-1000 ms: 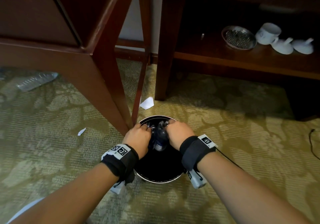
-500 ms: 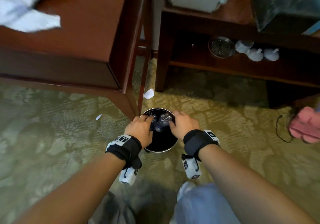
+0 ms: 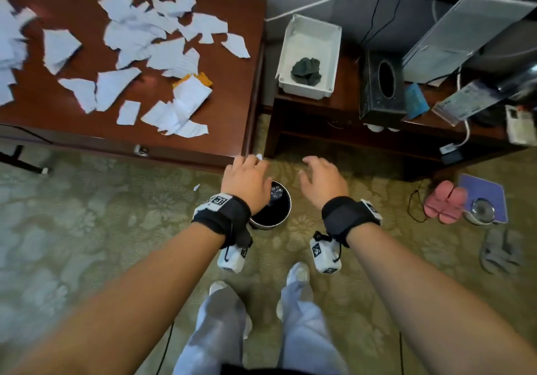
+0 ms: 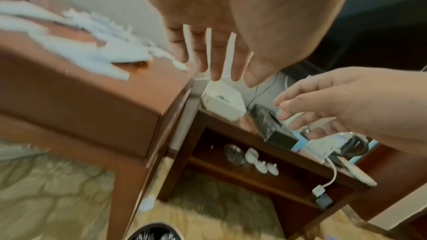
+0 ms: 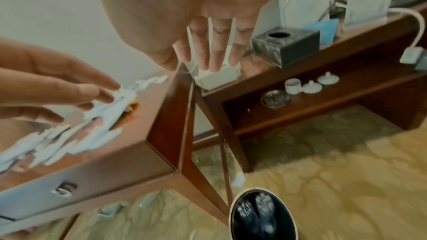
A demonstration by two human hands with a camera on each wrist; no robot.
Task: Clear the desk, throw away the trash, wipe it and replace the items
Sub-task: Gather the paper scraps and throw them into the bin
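Note:
Several torn white paper scraps (image 3: 151, 52) and an orange-edged paper wrapper (image 3: 191, 90) lie scattered over the red-brown desk (image 3: 232, 107). A small round bin (image 3: 276, 217) with a black liner stands on the carpet by the desk's corner, with clear plastic bottles (image 5: 256, 213) inside. My left hand (image 3: 247, 177) hovers above the bin's rim, fingers straight and empty. My right hand (image 3: 319, 177) hangs in the air right of the bin, fingers spread and empty. A dark cloth (image 3: 306, 71) lies in a white tray (image 3: 334, 37) on the side table.
The low side table (image 3: 348, 104) carries a black tissue box (image 3: 380, 84), cards and cables; cups (image 5: 293, 85) sit on its lower shelf. Pink slippers (image 3: 444, 200), a purple scale (image 3: 485, 194) and a grey rag (image 3: 499, 249) lie on the carpet at right. Small paper bits (image 3: 197, 187) lie near the desk leg.
Both hands have let go of the bottles in the bin and risen, now open. The view has lifted from the floor to above the desk top.

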